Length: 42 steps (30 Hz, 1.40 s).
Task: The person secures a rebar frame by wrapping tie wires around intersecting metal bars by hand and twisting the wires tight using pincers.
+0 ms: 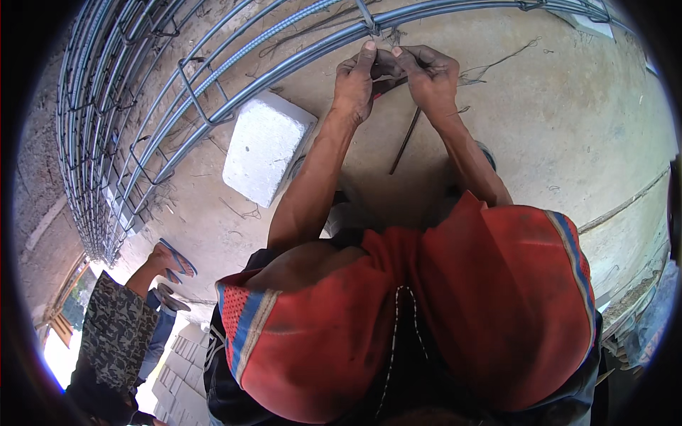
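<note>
My left hand (356, 80) and my right hand (430, 74) are close together just below the lowest steel rebars (298, 57), thumbs up and fingers curled. Between the fingertips runs thin tie wire (393, 38), which reaches up to a stirrup corner on the bars. A thin dark metal rod (406, 139) slants down from beneath my right hand, and something dark with a red edge shows between the hands; whether a hand holds it is hidden. Loose tie wires (493, 69) lie on the concrete floor to the right of my right hand.
A white block (269, 146) stands below the rebars, left of my forearm. The long rebar cage (96, 106) curves along the left and top. At lower left are a person in camouflage shorts (117, 330) and sandals, and stacked grey blocks (181, 373). More wire scraps lie about.
</note>
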Each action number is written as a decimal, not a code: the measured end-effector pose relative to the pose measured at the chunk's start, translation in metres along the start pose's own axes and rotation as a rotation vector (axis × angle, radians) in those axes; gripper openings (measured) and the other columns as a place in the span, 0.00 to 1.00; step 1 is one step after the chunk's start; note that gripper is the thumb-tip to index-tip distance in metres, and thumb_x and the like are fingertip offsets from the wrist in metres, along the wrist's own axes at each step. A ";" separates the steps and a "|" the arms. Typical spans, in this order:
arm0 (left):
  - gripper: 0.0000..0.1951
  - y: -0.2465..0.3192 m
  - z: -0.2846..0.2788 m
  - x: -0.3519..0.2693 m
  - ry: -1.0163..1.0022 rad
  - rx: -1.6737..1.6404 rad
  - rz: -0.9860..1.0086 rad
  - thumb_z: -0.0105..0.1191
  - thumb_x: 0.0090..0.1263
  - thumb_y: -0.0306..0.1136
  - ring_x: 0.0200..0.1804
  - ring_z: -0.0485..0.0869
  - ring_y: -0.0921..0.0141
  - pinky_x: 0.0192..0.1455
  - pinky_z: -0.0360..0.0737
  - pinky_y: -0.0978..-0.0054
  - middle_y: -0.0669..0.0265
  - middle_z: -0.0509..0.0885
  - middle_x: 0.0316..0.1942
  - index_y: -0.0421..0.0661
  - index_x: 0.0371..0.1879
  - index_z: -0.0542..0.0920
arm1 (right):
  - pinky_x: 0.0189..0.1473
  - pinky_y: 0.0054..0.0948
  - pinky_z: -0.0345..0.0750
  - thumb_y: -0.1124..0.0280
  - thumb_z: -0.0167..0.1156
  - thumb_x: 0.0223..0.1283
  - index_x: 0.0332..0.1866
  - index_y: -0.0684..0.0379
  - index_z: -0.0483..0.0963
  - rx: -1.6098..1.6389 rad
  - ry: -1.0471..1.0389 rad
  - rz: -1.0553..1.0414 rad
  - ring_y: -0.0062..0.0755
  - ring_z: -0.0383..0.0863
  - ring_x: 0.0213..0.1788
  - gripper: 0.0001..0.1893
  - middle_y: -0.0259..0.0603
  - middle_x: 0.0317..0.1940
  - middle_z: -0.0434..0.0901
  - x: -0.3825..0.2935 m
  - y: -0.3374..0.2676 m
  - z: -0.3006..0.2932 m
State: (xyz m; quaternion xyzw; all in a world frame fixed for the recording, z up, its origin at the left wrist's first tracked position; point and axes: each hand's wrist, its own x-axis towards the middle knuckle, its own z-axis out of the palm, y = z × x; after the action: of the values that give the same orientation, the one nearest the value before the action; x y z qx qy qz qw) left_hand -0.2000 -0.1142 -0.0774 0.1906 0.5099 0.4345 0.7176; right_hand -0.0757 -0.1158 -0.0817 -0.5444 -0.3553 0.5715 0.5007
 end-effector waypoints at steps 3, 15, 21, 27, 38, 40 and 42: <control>0.17 0.004 -0.004 -0.006 0.009 -0.021 -0.039 0.48 0.70 0.46 0.28 0.78 0.70 0.42 0.78 0.68 0.65 0.80 0.25 0.43 0.35 0.78 | 0.22 0.22 0.69 0.71 0.61 0.55 0.28 0.66 0.79 -0.148 0.007 -0.190 0.20 0.73 0.19 0.08 0.36 0.20 0.80 -0.005 -0.009 0.003; 0.08 0.002 -0.003 0.003 -0.170 -0.130 0.088 0.50 0.70 0.35 0.53 0.75 0.68 0.56 0.72 0.59 0.63 0.80 0.49 0.44 0.34 0.79 | 0.24 0.26 0.73 0.73 0.62 0.54 0.32 0.62 0.80 -0.447 0.013 -0.418 0.26 0.80 0.21 0.04 0.43 0.21 0.80 -0.003 0.012 -0.008; 0.11 -0.007 -0.008 0.012 -0.332 -0.311 0.041 0.48 0.71 0.39 0.56 0.73 0.67 0.60 0.68 0.57 0.61 0.78 0.50 0.45 0.37 0.79 | 0.25 0.25 0.74 0.72 0.62 0.55 0.32 0.62 0.80 -0.309 0.007 -0.454 0.25 0.81 0.23 0.05 0.43 0.22 0.81 -0.002 0.013 -0.001; 0.11 -0.006 -0.009 0.016 -0.261 -0.035 0.179 0.51 0.70 0.39 0.40 0.78 0.69 0.49 0.74 0.65 0.63 0.81 0.35 0.43 0.37 0.79 | 0.28 0.29 0.78 0.67 0.66 0.50 0.37 0.61 0.80 -1.015 -0.203 -0.446 0.35 0.82 0.23 0.11 0.41 0.23 0.81 -0.014 -0.033 -0.027; 0.13 0.003 0.000 0.005 -0.087 0.323 0.291 0.55 0.68 0.37 0.23 0.76 0.79 0.25 0.73 0.83 0.68 0.81 0.21 0.38 0.31 0.83 | 0.32 0.37 0.78 0.72 0.60 0.51 0.42 0.60 0.76 -0.855 -0.148 -0.629 0.44 0.79 0.29 0.12 0.44 0.29 0.77 0.000 -0.032 -0.011; 0.12 -0.002 0.000 0.005 -0.063 0.311 0.327 0.55 0.68 0.36 0.21 0.75 0.80 0.22 0.71 0.84 0.68 0.81 0.20 0.37 0.33 0.82 | 0.32 0.38 0.78 0.72 0.58 0.52 0.41 0.60 0.76 -0.940 -0.169 -0.614 0.45 0.79 0.30 0.11 0.46 0.31 0.77 -0.001 -0.039 -0.005; 0.12 -0.008 0.010 0.001 -0.055 0.301 0.361 0.55 0.67 0.35 0.19 0.74 0.80 0.20 0.70 0.84 0.68 0.80 0.19 0.36 0.35 0.82 | 0.33 0.39 0.78 0.72 0.57 0.53 0.40 0.61 0.76 -1.029 -0.173 -0.596 0.46 0.80 0.31 0.10 0.47 0.33 0.77 0.001 -0.043 -0.008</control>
State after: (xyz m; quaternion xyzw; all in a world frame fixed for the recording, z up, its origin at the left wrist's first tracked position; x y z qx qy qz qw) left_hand -0.1873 -0.1158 -0.0796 0.3953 0.5069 0.4693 0.6054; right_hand -0.0595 -0.1057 -0.0428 -0.5453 -0.7632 0.2032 0.2807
